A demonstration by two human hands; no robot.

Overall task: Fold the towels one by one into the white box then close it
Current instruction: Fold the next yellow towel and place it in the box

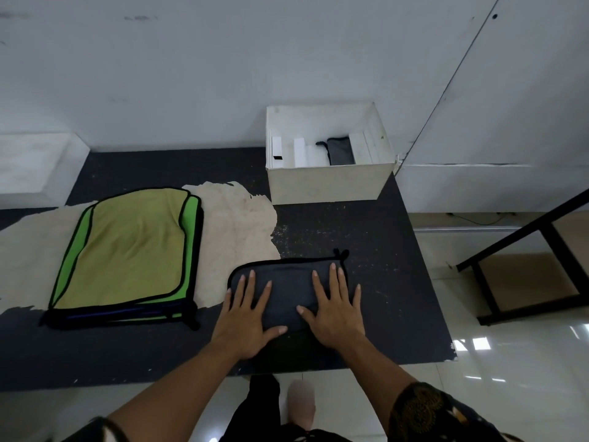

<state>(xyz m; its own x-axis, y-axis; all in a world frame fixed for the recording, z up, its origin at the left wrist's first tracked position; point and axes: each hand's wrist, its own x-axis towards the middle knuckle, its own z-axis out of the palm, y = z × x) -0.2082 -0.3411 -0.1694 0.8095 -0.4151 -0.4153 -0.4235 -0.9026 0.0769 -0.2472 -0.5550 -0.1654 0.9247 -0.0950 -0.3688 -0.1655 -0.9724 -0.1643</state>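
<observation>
A folded dark grey towel (288, 282) with black trim lies near the table's front edge. My left hand (248, 317) presses flat on its left half, fingers spread. My right hand (334, 311) presses flat on its right half, fingers straight. To the left lies a stack of towels (127, 253), an olive-yellow one on top, bright green and dark ones under it. The open white box (328, 181) stands at the back of the table. Inside it a folded grey towel (341, 151) stands on edge among white dividers.
The dark table (366, 244) has a worn pale patch (236, 218) between the stack and the box. A white lid-like slab (35, 164) lies at the far left. A black-framed table (522, 260) stands to the right over the tiled floor.
</observation>
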